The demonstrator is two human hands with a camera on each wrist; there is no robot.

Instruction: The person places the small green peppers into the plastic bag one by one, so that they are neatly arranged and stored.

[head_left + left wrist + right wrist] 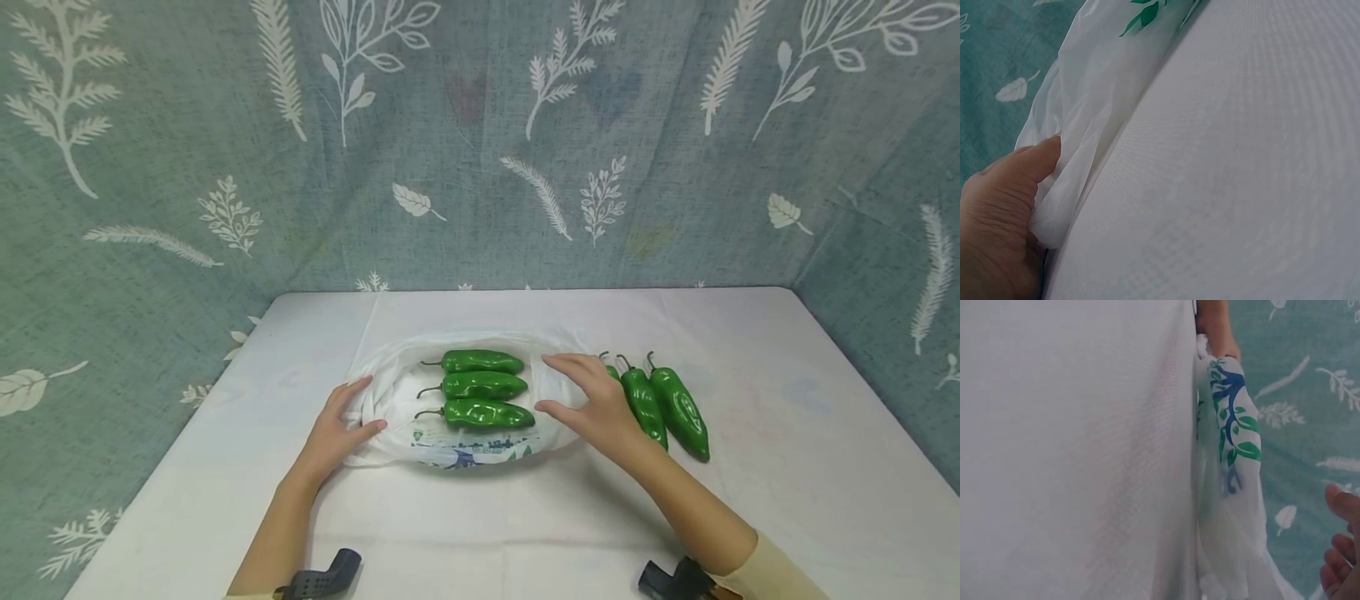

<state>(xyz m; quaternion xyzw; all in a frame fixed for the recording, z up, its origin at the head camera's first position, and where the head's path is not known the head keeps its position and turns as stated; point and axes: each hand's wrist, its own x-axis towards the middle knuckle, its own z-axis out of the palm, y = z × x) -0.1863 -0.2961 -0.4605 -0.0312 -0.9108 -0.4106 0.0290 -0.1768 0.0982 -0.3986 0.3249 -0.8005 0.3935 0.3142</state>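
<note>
A white plastic bag [386, 447] lies on the table with its mouth spread wide. Inside it, three long green peppers [486, 386] sit side by side, stems to the left. My left hand [333, 429] touches the bag's left side, thumb and fingers spread apart. Up close in the left wrist view, the left thumb [1041, 159] meets the plastic and its tip is hidden. At the bag's right side, my right hand [596, 404] hovers with thumb and fingers parted and nothing between them. Just beyond it lie more green peppers [678, 412], one mostly hidden by the hand.
A white cloth covers the table [780, 400]. Behind and at both sides hangs a grey-green curtain [465, 200] with white leaf patterns. Blue and green print [1232, 419] shows on the bag's near side.
</note>
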